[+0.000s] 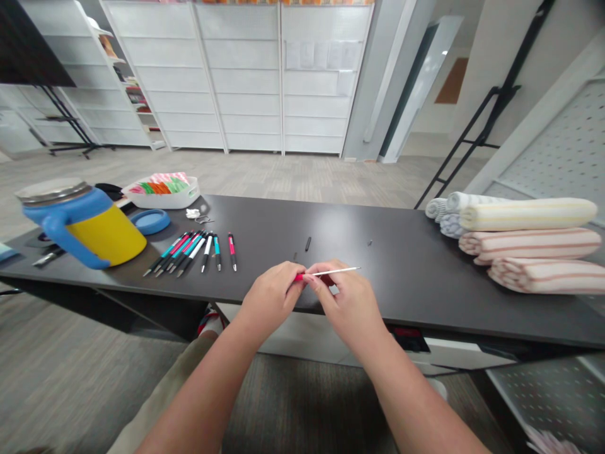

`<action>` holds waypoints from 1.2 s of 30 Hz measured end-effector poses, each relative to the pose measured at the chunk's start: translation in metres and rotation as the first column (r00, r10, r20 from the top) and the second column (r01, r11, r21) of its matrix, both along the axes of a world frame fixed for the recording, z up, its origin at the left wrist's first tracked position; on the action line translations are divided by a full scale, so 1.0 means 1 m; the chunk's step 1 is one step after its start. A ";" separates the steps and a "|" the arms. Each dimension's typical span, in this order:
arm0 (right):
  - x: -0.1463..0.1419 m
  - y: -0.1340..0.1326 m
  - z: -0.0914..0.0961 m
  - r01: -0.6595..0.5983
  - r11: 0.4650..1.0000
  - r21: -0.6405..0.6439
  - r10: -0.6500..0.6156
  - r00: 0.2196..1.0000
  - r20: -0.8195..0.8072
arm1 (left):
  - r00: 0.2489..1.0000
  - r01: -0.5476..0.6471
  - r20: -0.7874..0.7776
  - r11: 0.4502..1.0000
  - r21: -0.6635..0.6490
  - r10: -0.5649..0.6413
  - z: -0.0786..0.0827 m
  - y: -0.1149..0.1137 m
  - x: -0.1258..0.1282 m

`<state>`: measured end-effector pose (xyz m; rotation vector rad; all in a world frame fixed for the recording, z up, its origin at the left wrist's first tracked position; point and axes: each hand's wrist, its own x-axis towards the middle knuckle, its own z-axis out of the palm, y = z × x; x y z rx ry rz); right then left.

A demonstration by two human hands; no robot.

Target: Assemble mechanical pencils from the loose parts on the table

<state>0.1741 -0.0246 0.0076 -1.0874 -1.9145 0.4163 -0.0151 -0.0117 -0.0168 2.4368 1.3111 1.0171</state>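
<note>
Above the front edge of the dark table, my left hand is closed around a red pen barrel, most of it hidden by the fingers. My right hand pinches a thin white pen refill, which points to the right, its other end at the red barrel. Just beyond my hands lie a small black tube-like pen part and a tiny piece too small to make out. A small metallic piece rests farther right. To the left are several assembled click pens, with a red pen nearest my hands.
A large blue and yellow mug stands at left beside a blue round lid. Behind them is a white basket of colourful packets. Rolled striped towels are stacked at the table's right end. Drawers sit below the tabletop.
</note>
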 end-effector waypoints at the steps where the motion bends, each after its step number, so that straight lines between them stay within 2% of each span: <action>1: 0.000 0.000 0.000 -0.006 1.000 0.004 0.006 1.000 0.000 | 1.000 0.011 -0.017 1.000 0.004 -0.011 0.000 0.000 0.000; 4: 0.000 0.001 0.001 -0.010 1.000 -0.021 0.009 1.000 -0.029 | 0.999 0.033 -0.031 0.999 0.013 -0.033 0.000 -0.001 -0.002; 7: 0.001 0.001 0.000 -0.015 0.993 -0.118 0.005 0.996 -0.091 | 0.999 0.039 0.008 0.999 -0.005 -0.039 0.001 -0.001 -0.003; 10: 0.001 0.000 -0.002 -0.031 0.977 -0.209 -0.019 0.973 -0.230 | 0.998 0.029 0.062 0.999 -0.026 -0.028 0.003 -0.001 -0.003; 13: 0.000 -0.002 -0.002 -0.022 0.978 -0.205 -0.051 0.938 -0.343 | 0.998 0.012 0.069 1.000 -0.027 -0.010 0.004 -0.001 -0.003; 20: -0.005 -0.005 -0.002 0.010 0.988 -0.156 -0.058 0.952 -0.301 | 0.999 0.012 0.045 1.000 -0.026 -0.011 0.003 -0.002 -0.002; 23: -0.001 -0.002 0.000 0.021 0.986 -0.165 -0.071 0.949 -0.306 | 0.991 -0.011 0.134 0.998 -0.056 0.018 0.006 -0.001 -0.003; 26: 0.012 0.004 0.001 0.126 0.975 -0.182 -0.179 0.933 -0.312 | 0.954 -0.117 0.266 0.987 -0.109 0.142 0.009 0.002 -0.008; 28: 0.022 0.010 0.000 0.222 0.961 -0.167 -0.258 0.934 -0.246 | 0.918 -0.189 0.322 0.969 -0.158 0.232 0.010 0.005 -0.012; 30: 0.030 0.017 -0.005 0.253 0.960 -0.122 -0.267 0.956 -0.117 | 0.896 -0.231 0.338 0.953 -0.194 0.286 0.010 0.009 -0.015; 33: 0.033 0.024 -0.014 0.170 0.983 -0.064 -0.163 0.982 0.098 | 0.896 -0.263 0.315 0.945 -0.195 0.315 0.013 0.013 -0.015; 36: 0.024 0.026 -0.021 0.069 0.998 0.000 -0.066 0.963 0.262 | 0.895 -0.263 0.314 0.943 -0.204 0.317 0.014 0.015 -0.013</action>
